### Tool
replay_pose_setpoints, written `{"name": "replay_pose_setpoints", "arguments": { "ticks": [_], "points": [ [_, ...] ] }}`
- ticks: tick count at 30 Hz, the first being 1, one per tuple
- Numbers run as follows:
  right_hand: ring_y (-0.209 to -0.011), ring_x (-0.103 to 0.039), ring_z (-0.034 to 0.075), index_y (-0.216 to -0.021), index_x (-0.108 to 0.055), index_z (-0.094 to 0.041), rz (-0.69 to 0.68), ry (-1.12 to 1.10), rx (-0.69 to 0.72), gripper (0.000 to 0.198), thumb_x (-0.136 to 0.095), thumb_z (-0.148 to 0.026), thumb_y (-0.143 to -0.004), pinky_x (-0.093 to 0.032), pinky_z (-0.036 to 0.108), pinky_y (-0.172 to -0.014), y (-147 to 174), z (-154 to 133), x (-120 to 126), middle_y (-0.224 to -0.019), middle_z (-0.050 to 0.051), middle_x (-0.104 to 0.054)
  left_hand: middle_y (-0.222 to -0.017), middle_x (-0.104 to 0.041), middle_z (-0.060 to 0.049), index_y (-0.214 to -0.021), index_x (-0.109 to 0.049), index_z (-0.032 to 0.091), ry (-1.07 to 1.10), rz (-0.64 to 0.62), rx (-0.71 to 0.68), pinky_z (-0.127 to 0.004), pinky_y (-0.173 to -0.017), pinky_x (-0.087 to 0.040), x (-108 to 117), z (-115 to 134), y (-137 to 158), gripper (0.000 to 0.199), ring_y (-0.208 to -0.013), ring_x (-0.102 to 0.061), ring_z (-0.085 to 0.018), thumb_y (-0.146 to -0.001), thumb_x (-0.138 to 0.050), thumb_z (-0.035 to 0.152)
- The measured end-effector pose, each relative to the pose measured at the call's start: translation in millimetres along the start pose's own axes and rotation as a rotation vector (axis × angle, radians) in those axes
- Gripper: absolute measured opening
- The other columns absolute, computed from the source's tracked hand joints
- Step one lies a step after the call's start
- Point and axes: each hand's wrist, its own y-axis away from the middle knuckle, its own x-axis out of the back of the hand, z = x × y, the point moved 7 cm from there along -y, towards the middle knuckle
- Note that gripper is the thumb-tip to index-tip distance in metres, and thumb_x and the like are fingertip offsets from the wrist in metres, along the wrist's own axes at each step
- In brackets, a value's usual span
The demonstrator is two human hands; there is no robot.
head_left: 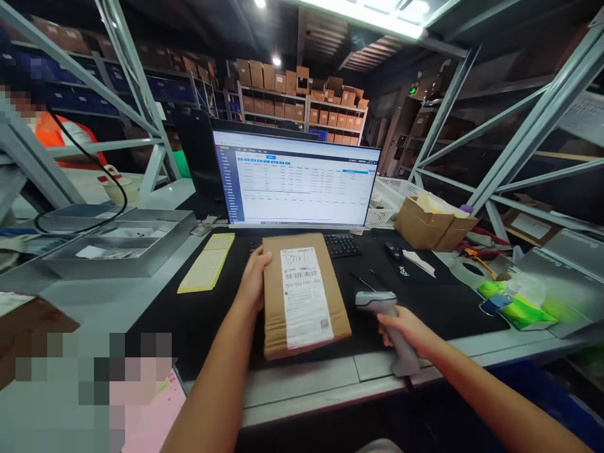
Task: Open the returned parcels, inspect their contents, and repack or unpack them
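Table (302, 387): grey, under your whole setup; black mat (179, 327) covers its middle, nearly to the front edge.
Monitor (297, 179): at your table's far edge, lit, shows a list page; text too small to read.
Carton (419, 228): top open, toward the table's far right corner.
Box (306, 292): in front of you, over the mat near the middle of the table's front edge, tilted; can't tell if its low end touches the mat.
Box, done: label on, face turned up to you, scanner in hand beside it, so looks ready for reading.
Box, pending: the read itself, probably; nothing shows whether it has gone through.
Keyboard (346, 245): just beyond the box, partly hidden by it.
Label (307, 299): white, barcode uncovered, your fingers well off it.
Scanner (400, 345): right of the box, apart from it, over the table's front edge.
Left hand (255, 277): you grasp the box's left side, thumb on top; other fingers mostly hidden.
Right hand (414, 330): you're wrapped round the scanner's handle; can't tell if the trigger is pressed.
Mouse (391, 250): right of the keyboard, untouched.
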Motion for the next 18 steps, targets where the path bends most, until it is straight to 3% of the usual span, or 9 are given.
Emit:
{"name": "replay_pose_setpoints", "arguments": {
  "ticks": [2, 4, 7, 10, 14, 18],
  "points": [
    [-0.062, -0.062, 0.020, -0.080, -0.059, -0.019, 0.078, 0.210, 0.092, 0.050, -0.071, -0.067, -0.073, -0.046, 0.031, -0.059, -11.2, -1.4, 1.1, -0.072, 0.003, -0.066, -0.097, -0.075, -0.012, -0.115, -0.064, 0.016, 0.021, -0.112, 0.229, -0.038, -0.065, -0.058, -13.1, -16.1, 5.7, 0.054, -0.082, -0.072, -0.031, -0.072, -0.066, 0.048],
    [-0.069, -0.062, 0.022, -0.073, -0.062, -0.019, 0.194, 0.524, 0.210, 0.050, -0.063, -0.069, -0.079, -0.044, 0.032, -0.064, -15.4, -8.0, 12.2, -0.072, 0.005, -0.067, -0.088, -0.076, -0.010, -0.111, -0.066, 0.015, 0.003, -0.146, 0.317, -0.035, -0.060, -0.055, -21.3, -27.8, 10.1, 0.048, -0.072, -0.071, -0.027, -0.072, -0.069, 0.044],
    [-0.069, -0.059, 0.022, -0.063, -0.058, -0.021, 0.313, 0.892, 0.349, 0.055, -0.047, -0.067, -0.093, -0.039, 0.032, -0.066, -23.5, -19.1, 41.5, -0.068, 0.005, -0.064, -0.086, -0.076, -0.006, -0.119, -0.064, 0.018, -0.048, -0.090, 0.274, -0.031, -0.059, -0.054, -22.5, -36.1, 7.6, 0.050, -0.067, -0.069, -0.022, -0.073, -0.071, 0.038],
    [-0.071, -0.060, 0.022, -0.064, -0.055, -0.023, 0.449, 1.071, 0.432, 0.056, -0.036, -0.061, -0.100, -0.040, 0.032, -0.068, -55.9, -39.2, 88.4, -0.070, 0.006, -0.064, -0.101, -0.077, -0.007, -0.126, -0.064, 0.019, -0.143, -0.013, 0.234, -0.030, -0.064, -0.054, -14.6, -39.3, 0.0, 0.053, -0.078, -0.072, -0.022, -0.076, -0.070, 0.035],
    [-0.098, -0.064, 0.028, -0.087, -0.069, -0.017, 0.643, 1.154, 0.401, 0.042, -0.041, -0.045, -0.099, -0.047, 0.036, -0.087, -138.6, -71.4, 155.4, -0.101, 0.016, -0.071, -0.118, -0.075, -0.009, -0.126, -0.067, 0.019, -0.223, 0.030, 0.177, -0.032, -0.077, -0.056, -2.3, -40.7, -12.5, 0.052, -0.099, -0.072, -0.025, -0.080, -0.067, 0.044],
    [-0.120, -0.059, 0.033, -0.124, -0.067, -0.009, 0.678, 1.125, 0.390, 0.045, -0.051, -0.039, -0.094, -0.047, 0.044, -0.101, -207.6, -76.2, 185.2, -0.136, 0.022, -0.060, -0.115, -0.077, -0.009, -0.109, -0.076, 0.017, -0.283, 0.013, 0.113, -0.035, -0.084, -0.054, 6.0, -46.6, -22.3, 0.050, -0.107, -0.069, -0.030, -0.080, -0.065, 0.056]
  ]
}}
